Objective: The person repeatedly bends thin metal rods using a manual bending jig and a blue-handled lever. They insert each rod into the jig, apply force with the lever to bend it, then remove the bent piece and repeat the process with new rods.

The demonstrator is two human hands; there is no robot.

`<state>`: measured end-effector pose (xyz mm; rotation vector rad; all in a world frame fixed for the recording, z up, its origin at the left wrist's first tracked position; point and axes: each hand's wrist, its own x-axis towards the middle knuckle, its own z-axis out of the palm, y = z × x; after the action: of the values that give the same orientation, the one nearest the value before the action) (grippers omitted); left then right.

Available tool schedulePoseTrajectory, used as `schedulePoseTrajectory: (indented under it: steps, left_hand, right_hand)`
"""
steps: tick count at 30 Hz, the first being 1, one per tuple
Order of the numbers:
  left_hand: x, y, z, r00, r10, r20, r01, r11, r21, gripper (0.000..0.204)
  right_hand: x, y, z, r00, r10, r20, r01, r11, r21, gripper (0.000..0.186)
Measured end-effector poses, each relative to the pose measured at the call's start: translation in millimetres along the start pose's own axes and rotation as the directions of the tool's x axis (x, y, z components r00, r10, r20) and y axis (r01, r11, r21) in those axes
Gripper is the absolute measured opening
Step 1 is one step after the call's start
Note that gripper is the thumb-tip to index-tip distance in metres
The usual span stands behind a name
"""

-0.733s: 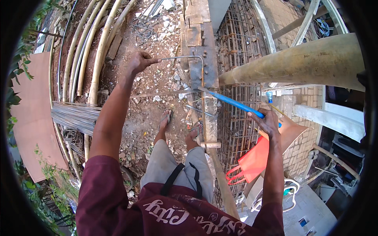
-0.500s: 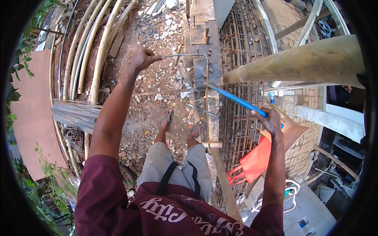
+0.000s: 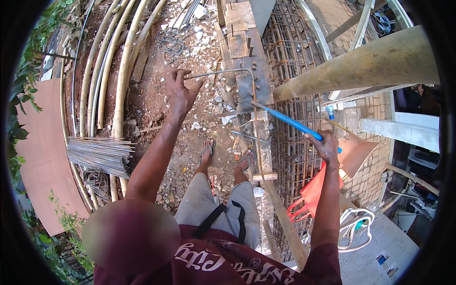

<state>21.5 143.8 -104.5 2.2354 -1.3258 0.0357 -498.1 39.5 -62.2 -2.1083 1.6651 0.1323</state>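
A blurred patch (image 3: 130, 235) hides the left upper arm; the right hand (image 3: 327, 145) covers the blue bar's (image 3: 289, 122) grip.

The thin bent steel rod (image 3: 223, 72) runs from the left hand (image 3: 183, 92) rightward to the flat wooden bending bench (image 3: 244, 42), where it turns downward. The long blue metal pipe (image 3: 289, 122) slants from that bench to the right hand (image 3: 327, 145). Left of the feet lies a bundle of straight thin steel rods (image 3: 99, 154) — behind it, long curved bamboo poles (image 3: 111, 61). A tied rebar cage (image 3: 294, 95) lies right of the bench.
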Motion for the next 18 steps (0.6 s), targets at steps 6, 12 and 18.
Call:
schedulePoseTrajectory:
  steps: [6,12,18]
  left_hand:
    - [-215.9,141.5,22.7,0.141,0.044,0.989,0.987,-0.091,-0.136,0.068]
    - [-180.3,76.0,10.6,0.425,0.091,0.901,0.744,0.531,-0.405,0.056]
    - [-107.0,4.1,-11.9,0.500,0.277,0.821,0.258,0.857,-0.446,0.063]
  right_hand:
    - [-21.4,6.9,24.1,0.984,0.017,-0.178,-0.024,0.999,-0.037,0.073]
    - [-111.8,-128.3,62.2,0.832,0.501,-0.237,-0.511,0.859,0.023,0.076]
    - [-170.4,-220.6,148.8,0.665,0.740,-0.103,-0.647,0.639,0.415,0.071]
